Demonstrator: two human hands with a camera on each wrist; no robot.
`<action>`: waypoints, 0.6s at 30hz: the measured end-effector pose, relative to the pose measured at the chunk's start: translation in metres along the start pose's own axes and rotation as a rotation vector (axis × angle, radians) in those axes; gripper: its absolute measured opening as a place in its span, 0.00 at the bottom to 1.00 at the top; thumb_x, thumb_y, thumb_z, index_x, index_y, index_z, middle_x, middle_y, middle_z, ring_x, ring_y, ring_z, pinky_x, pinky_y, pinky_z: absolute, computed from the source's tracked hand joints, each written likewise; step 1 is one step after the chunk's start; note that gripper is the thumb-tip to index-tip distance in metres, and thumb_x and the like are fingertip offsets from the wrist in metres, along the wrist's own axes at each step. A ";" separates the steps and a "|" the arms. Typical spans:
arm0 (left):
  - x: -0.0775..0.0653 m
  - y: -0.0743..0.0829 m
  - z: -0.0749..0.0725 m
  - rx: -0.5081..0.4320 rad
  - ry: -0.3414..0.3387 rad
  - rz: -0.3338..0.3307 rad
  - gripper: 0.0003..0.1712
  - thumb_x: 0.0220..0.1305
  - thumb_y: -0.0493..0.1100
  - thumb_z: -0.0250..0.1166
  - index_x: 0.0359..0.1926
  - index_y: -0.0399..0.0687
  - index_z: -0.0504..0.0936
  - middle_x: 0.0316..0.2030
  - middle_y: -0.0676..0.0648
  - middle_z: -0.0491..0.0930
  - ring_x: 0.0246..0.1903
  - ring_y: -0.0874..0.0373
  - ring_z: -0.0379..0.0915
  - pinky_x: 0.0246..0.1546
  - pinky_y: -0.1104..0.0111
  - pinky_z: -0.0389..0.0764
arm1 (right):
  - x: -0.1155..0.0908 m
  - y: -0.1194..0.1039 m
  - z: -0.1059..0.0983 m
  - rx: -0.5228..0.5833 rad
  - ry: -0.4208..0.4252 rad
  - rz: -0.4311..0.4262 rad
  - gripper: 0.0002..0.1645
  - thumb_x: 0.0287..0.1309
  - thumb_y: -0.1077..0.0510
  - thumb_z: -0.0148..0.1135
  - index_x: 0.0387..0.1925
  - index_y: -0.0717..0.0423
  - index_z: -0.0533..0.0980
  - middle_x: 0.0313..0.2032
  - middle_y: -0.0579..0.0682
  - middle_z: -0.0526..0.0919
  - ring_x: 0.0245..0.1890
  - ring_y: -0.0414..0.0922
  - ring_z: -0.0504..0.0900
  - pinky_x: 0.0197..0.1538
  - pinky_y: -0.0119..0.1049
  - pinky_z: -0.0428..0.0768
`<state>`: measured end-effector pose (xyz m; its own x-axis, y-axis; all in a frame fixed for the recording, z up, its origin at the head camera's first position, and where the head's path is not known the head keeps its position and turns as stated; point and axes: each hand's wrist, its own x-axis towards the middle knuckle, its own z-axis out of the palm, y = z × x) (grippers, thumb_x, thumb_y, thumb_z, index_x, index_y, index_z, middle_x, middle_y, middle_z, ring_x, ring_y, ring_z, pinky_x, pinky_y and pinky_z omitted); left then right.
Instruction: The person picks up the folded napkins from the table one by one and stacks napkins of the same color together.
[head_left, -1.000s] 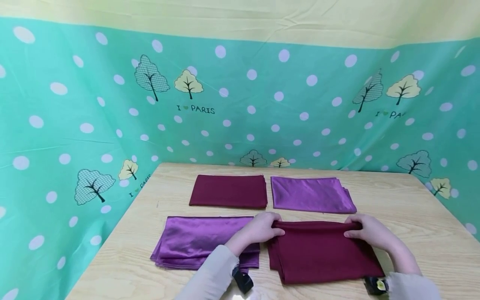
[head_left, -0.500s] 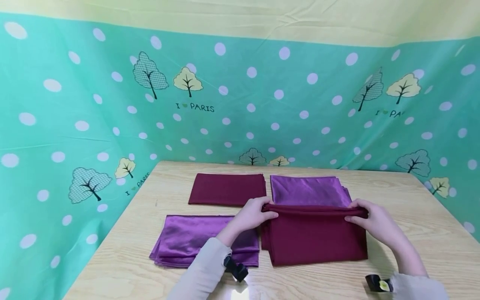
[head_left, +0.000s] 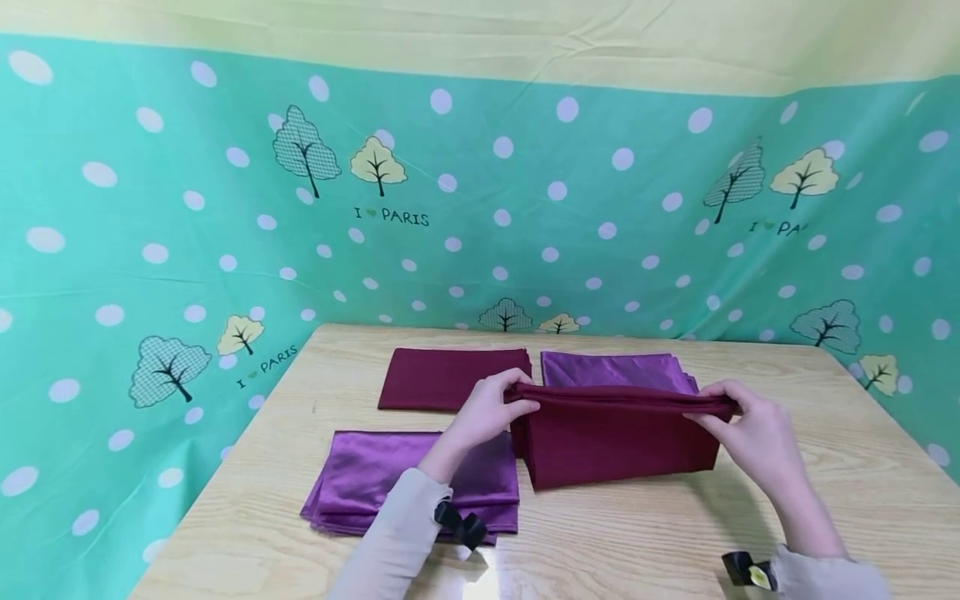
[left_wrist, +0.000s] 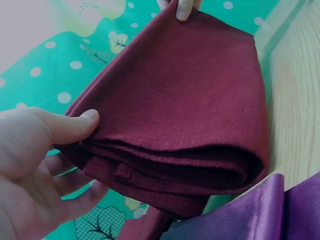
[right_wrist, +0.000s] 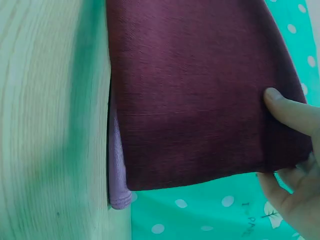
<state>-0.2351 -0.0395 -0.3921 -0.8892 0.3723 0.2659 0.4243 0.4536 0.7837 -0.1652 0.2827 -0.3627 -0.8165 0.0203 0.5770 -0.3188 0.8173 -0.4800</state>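
Observation:
A folded maroon cloth (head_left: 615, 442) hangs between both hands, its lower edge raised off the table in the head view. My left hand (head_left: 491, 410) pinches its upper left corner, thumb on the near face and fingers behind. At the upper right corner, my right hand (head_left: 753, 429) pinches it the same way. The left wrist view shows the stacked layers of the maroon cloth (left_wrist: 185, 100) at its left end. Behind it, a folded purple satin cloth (head_left: 615, 369) is partly hidden. Close below my left forearm lies another folded purple cloth (head_left: 405, 475).
A second folded maroon cloth (head_left: 442, 379) lies at the back left, partly covered by the left hand. All of them share a light wooden table (head_left: 600, 550). A green dotted curtain (head_left: 525, 183) hangs behind and along the left side.
Both hands have lifted the maroon cloth off the front right of the table and carried it up and away, so it now overlaps the purple cloth behind.

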 end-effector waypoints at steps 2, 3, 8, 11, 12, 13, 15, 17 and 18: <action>0.000 0.000 -0.002 -0.011 0.025 0.010 0.08 0.52 0.44 0.67 0.34 0.54 0.78 0.27 0.56 0.78 0.27 0.64 0.68 0.31 0.73 0.69 | 0.000 -0.002 0.002 0.008 0.063 -0.021 0.14 0.35 0.65 0.73 0.29 0.54 0.78 0.25 0.49 0.80 0.24 0.21 0.67 0.25 0.20 0.65; 0.000 0.000 -0.002 -0.019 0.036 0.018 0.07 0.52 0.43 0.67 0.33 0.54 0.78 0.27 0.55 0.78 0.27 0.63 0.68 0.31 0.72 0.69 | 0.000 -0.003 0.002 0.015 0.091 -0.027 0.15 0.34 0.66 0.73 0.28 0.54 0.78 0.24 0.47 0.80 0.24 0.21 0.67 0.26 0.20 0.65; 0.000 0.000 -0.007 -0.062 0.097 0.019 0.07 0.52 0.43 0.67 0.33 0.54 0.77 0.26 0.55 0.77 0.24 0.64 0.67 0.27 0.73 0.68 | 0.001 -0.008 0.007 0.076 0.198 -0.044 0.16 0.31 0.71 0.73 0.27 0.57 0.79 0.26 0.27 0.74 0.26 0.18 0.67 0.26 0.18 0.64; 0.000 0.003 -0.011 -0.088 0.136 0.014 0.08 0.52 0.42 0.68 0.33 0.53 0.78 0.27 0.54 0.79 0.24 0.64 0.68 0.26 0.73 0.70 | 0.001 -0.010 0.008 0.122 0.234 -0.041 0.16 0.32 0.73 0.71 0.28 0.59 0.79 0.28 0.18 0.71 0.27 0.17 0.69 0.28 0.15 0.64; 0.000 0.003 -0.013 -0.096 0.145 0.010 0.08 0.51 0.42 0.68 0.34 0.53 0.78 0.28 0.54 0.79 0.24 0.64 0.69 0.26 0.73 0.70 | 0.001 -0.012 0.008 0.135 0.240 -0.037 0.16 0.32 0.74 0.71 0.28 0.60 0.79 0.28 0.17 0.71 0.27 0.17 0.69 0.30 0.14 0.64; 0.001 0.004 -0.015 -0.102 0.153 0.007 0.08 0.51 0.43 0.68 0.34 0.53 0.78 0.28 0.54 0.79 0.25 0.63 0.69 0.26 0.72 0.70 | 0.001 -0.013 0.008 0.145 0.243 -0.033 0.16 0.33 0.75 0.70 0.29 0.60 0.79 0.28 0.17 0.71 0.28 0.17 0.70 0.31 0.13 0.65; 0.001 0.005 -0.019 -0.099 0.173 0.010 0.08 0.51 0.42 0.68 0.34 0.53 0.79 0.29 0.53 0.80 0.26 0.63 0.70 0.28 0.72 0.71 | 0.001 -0.017 0.008 0.173 0.243 -0.029 0.16 0.33 0.75 0.70 0.29 0.61 0.79 0.29 0.18 0.72 0.28 0.18 0.71 0.33 0.12 0.66; 0.001 0.004 -0.023 -0.093 0.188 0.012 0.08 0.51 0.42 0.68 0.34 0.53 0.79 0.30 0.53 0.80 0.28 0.63 0.71 0.29 0.71 0.71 | 0.001 -0.020 0.009 0.192 0.238 -0.035 0.16 0.34 0.76 0.70 0.29 0.61 0.79 0.29 0.18 0.73 0.28 0.19 0.72 0.33 0.13 0.67; 0.000 0.004 -0.026 -0.092 0.196 0.013 0.08 0.51 0.42 0.68 0.34 0.53 0.79 0.30 0.53 0.80 0.28 0.62 0.72 0.30 0.71 0.72 | 0.001 -0.022 0.009 0.203 0.235 -0.045 0.16 0.34 0.76 0.69 0.30 0.61 0.80 0.29 0.18 0.73 0.28 0.20 0.72 0.33 0.13 0.67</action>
<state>-0.2381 -0.0582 -0.3743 -0.9037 0.2094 0.3735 0.4268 0.3702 0.8251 -0.1635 0.2595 -0.3572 -0.6735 0.1381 0.7261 -0.4609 0.6895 -0.5587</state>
